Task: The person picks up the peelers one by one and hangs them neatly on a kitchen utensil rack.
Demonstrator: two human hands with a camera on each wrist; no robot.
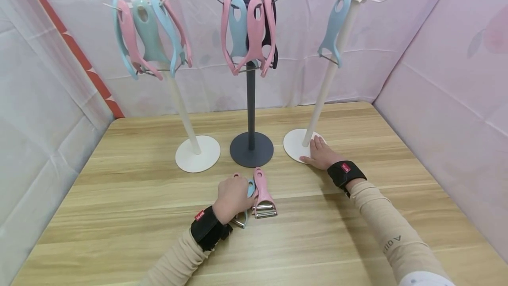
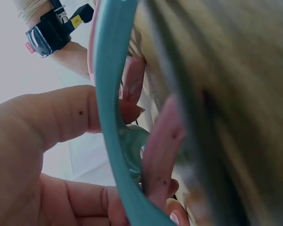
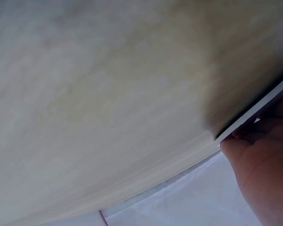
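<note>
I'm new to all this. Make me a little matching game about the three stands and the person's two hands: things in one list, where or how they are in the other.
Things:
1. left stand
2. middle stand
3. right stand
4. left hand

Descriptions:
A. dark grey, pink and blue peelers hanging on it
B. white, a single blue peeler hanging on it, the right hand resting on its base
C. holding peelers down at the table
D. white, several peelers hanging on it, no hand touching it

Pairs: 1-D, 2-A, 3-B, 4-C
</note>
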